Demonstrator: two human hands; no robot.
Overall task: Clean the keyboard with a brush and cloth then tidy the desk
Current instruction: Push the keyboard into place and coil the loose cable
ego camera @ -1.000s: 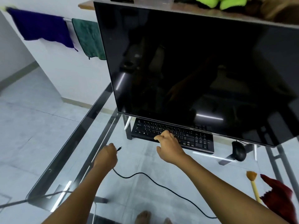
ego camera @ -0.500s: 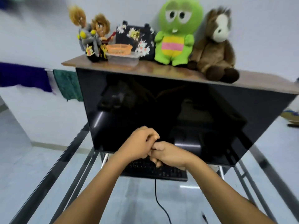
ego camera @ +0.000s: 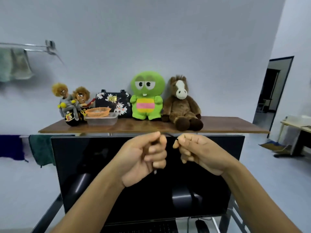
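Observation:
My left hand (ego camera: 146,155) and my right hand (ego camera: 196,152) are raised side by side in front of the black monitor (ego camera: 94,165). Both are closed on a thin black cable (ego camera: 170,135). A short stretch of it spans the gap between my fists, and its plug end pokes out below the left fist. The top edge of the black keyboard (ego camera: 143,227) shows at the bottom of the view, under the monitor. A black mouse (ego camera: 202,226) lies to its right. Neither brush nor cleaning cloth is in view.
A wooden shelf (ego camera: 227,127) above the monitor carries dolls, an orange basket (ego camera: 98,112) on a clear tub, a floral bag, a green plush (ego camera: 146,96) and a brown horse plush (ego camera: 180,105). Towels hang on rails at left. A doorway and another table are at right.
My view has tilted up from the desk to the shelf. My hands have risen higher in front of the screen and drawn slightly apart, with the cable stretched between them.

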